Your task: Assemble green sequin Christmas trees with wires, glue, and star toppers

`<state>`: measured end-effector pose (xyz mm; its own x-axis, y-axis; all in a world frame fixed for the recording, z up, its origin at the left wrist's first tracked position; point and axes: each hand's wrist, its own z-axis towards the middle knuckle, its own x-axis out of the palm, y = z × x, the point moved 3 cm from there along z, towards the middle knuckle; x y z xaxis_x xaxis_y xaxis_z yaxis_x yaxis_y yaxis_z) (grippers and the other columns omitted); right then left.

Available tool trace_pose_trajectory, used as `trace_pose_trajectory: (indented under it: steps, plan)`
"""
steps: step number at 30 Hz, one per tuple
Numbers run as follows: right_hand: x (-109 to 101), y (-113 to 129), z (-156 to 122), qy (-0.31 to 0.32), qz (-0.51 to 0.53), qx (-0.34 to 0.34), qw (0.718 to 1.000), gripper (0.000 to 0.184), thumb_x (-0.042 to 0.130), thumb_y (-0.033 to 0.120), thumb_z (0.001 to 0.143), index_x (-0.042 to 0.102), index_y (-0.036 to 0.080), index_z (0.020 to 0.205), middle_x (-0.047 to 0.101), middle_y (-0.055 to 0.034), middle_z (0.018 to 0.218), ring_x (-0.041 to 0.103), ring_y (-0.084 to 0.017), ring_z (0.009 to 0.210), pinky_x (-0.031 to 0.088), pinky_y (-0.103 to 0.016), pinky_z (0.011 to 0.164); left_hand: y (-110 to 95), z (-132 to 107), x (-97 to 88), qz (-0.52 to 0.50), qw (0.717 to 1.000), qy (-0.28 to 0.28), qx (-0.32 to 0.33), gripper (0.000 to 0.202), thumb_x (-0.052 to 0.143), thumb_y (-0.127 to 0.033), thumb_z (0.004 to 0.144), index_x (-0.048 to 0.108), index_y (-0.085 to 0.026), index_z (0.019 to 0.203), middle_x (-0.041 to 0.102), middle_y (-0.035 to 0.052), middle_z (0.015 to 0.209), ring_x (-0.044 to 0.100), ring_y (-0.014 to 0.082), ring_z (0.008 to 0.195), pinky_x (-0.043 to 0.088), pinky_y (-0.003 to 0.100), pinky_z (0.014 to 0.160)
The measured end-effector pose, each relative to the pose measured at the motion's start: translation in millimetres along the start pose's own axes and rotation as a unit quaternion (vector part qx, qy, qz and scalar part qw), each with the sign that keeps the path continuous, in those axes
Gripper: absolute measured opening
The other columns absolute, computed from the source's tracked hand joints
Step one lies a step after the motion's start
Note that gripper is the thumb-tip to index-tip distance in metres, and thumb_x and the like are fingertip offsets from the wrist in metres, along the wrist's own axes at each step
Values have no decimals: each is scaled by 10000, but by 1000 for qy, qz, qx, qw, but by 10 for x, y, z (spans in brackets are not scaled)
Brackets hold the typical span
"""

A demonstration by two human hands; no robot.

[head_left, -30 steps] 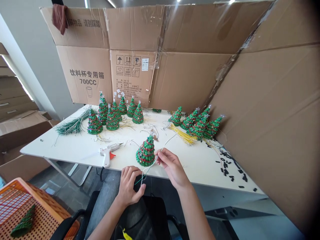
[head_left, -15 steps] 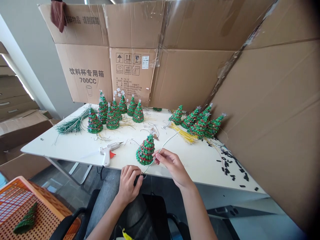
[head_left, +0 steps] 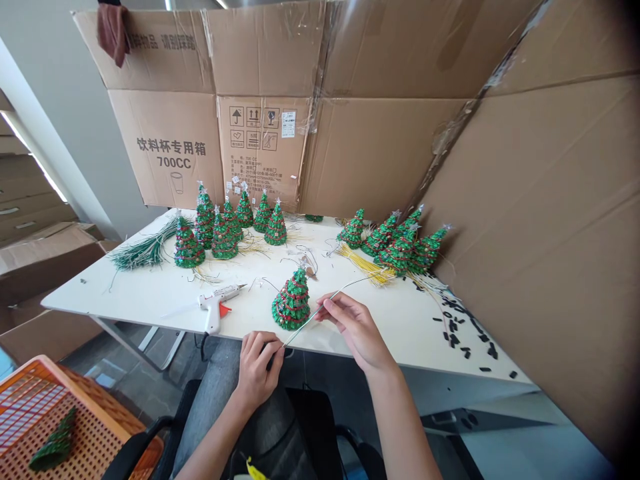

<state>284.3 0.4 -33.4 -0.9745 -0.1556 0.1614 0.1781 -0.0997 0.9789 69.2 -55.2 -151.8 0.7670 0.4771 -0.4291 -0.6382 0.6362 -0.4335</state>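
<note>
A thin wire (head_left: 303, 327) runs straight between my two hands at the table's front edge. My left hand (head_left: 261, 367) pinches its lower end. Farther along, my right hand (head_left: 351, 327) grips the wire between thumb and fingers, and the free end curves up to the right past it. Just behind the wire a small decorated Christmas tree (head_left: 291, 301) stands upright on the table, with red garland and a star on top. A white hot glue gun (head_left: 215, 308) with an orange trigger lies to the left of this tree.
Several finished trees (head_left: 225, 235) stand at the back left beside a bundle of green wires (head_left: 147, 247). More trees (head_left: 400, 248) lean at the right near yellow wires (head_left: 367, 265). Black scraps (head_left: 455, 330) litter the right side. Cardboard (head_left: 380, 153) walls the back; an orange basket (head_left: 100, 393) sits lower left.
My right hand has slid right and slightly down along the wire, away from my left hand. The wire between them is now straighter. My left hand has hardly moved.
</note>
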Motion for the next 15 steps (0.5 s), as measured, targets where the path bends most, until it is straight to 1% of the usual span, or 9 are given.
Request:
trace_pose_trajectory:
  steps: [7,11,15]
  plan:
    - [-22,-23,15,-9,8,2,1000,352,935,585,852,846,245,877,762,-58,941,691,-224,854,607,-415,904,13,-11,4,-10,1000,-4,-9,150,590,-109,1077,672,-233,1053,752,51,1016,687,217,954,501,394,867]
    - [-35,-55,25,-7,3,8,1000,368,928,595,855,833,239,863,761,-61,949,685,-225,854,600,-414,899,20,-14,3,-15,1000,-2,-14,164,567,-111,1079,643,-229,994,751,49,1006,684,214,950,496,392,861]
    - [-32,-80,28,3,-16,13,1000,372,914,603,867,837,243,920,757,-53,928,668,-221,857,582,-391,871,30,-24,2,-13,1000,1,-19,183,541,-127,1088,635,-230,970,754,55,1002,683,219,935,495,398,850]
